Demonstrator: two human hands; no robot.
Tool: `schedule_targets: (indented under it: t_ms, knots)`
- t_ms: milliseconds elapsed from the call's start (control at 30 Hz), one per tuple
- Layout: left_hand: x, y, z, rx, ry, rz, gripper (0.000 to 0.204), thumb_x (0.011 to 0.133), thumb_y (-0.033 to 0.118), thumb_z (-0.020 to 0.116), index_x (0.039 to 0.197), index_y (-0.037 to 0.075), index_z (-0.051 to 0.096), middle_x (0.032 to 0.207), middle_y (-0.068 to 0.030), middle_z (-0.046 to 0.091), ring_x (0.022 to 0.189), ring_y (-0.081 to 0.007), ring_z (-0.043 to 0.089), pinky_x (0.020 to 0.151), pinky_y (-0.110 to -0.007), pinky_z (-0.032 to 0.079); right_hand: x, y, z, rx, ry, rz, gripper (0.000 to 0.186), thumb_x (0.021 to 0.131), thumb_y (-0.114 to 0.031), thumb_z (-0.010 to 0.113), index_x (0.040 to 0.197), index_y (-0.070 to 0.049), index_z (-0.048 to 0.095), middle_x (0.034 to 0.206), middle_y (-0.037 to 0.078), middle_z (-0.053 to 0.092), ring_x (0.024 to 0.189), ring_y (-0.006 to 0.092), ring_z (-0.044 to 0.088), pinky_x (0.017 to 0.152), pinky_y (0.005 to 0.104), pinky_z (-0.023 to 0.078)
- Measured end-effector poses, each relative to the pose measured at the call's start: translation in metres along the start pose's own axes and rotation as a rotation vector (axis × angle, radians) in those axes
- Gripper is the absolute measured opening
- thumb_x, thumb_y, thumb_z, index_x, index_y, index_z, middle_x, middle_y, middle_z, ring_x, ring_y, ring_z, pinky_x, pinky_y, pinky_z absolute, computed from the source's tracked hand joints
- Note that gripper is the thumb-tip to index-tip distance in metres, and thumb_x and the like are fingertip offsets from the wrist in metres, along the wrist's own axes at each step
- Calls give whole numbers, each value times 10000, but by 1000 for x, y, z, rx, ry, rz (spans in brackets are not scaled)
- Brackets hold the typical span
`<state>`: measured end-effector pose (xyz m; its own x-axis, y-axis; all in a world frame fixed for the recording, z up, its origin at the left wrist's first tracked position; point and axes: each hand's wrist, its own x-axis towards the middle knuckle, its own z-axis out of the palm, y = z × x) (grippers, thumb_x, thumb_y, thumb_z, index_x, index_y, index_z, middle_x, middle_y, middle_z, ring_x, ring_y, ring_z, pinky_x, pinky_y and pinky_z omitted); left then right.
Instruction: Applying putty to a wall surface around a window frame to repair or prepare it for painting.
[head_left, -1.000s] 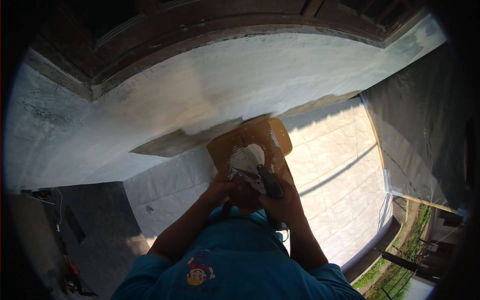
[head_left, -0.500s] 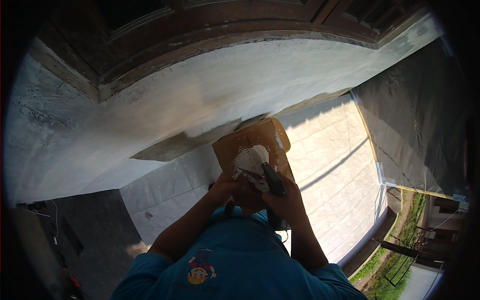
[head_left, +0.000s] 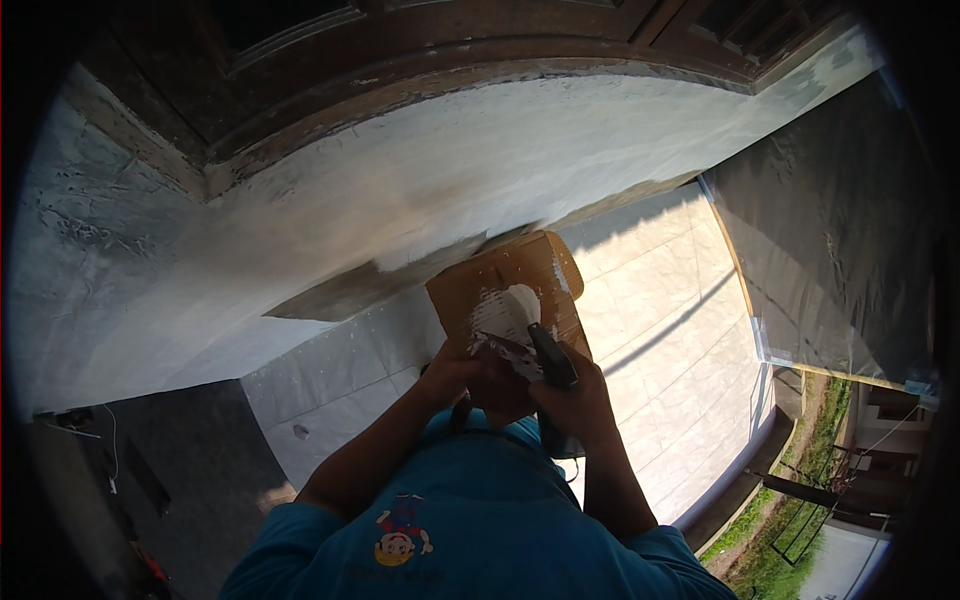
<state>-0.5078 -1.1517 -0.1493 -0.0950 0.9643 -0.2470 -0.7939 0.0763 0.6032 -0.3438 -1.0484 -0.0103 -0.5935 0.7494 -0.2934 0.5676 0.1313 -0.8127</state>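
I'm by the wall, watching 1 person in a blue T-shirt, 2 bare hands close tog. at waist ht. R hand is wrapped round the black handle of a tool; its far end sits at the white paste, can't tell where blade stops & paste starts. L hand is clamped on the L edge of a dark red flat piece, paste smeared along its top edge; fingers beneath hidden. Paste is spread mid-way on brown cardboard, just beyond the hands, btwn person & wall. Pale tiled floor below, sunlit on R; dark sheet far R; brown wood frame above wall.
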Motion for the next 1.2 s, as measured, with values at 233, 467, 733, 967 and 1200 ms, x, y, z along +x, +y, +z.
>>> schedule_targets:
  t_ms: [233,467,733,967,1200]
  knots:
    - [-2,2,5,-23,4,62,612,703,-80,615,1301,-4,512,1209,-158,616,1152,-284,603,978,-429,505,-2,0,-4,19,-14,4,464,708,-150,691,1142,3,629,928,218,702,903,346,704,807,413,544]
    - [-5,-1,4,-71,22,57,626,710,-104,612,1318,-3,502,1223,-155,613,1150,-283,605,974,-415,509,-3,-3,-7,-5,-54,42,469,705,-149,695,1145,4,634,961,213,703,946,328,699,831,405,538]
    - [-6,-9,-1,-105,17,40,637,726,-122,603,1340,2,486,1254,-151,602,1173,-282,597,984,-414,504,-6,0,-9,31,-54,49,481,702,-143,700,1154,7,637,949,220,704,931,328,704,819,407,542]
    - [-7,-7,4,-115,27,43,655,725,-118,601,1355,6,472,1264,-152,595,1190,-281,585,990,-413,497,-6,3,-9,11,-51,-16,494,706,-146,688,1170,13,632,930,214,708,898,318,712,797,398,545]
    - [-6,-8,5,-99,28,75,660,715,-102,604,1353,7,475,1262,-145,597,1192,-275,583,987,-408,496,-5,9,-8,20,-36,-18,515,701,-148,687,1190,6,636,932,217,711,901,318,713,803,402,547]
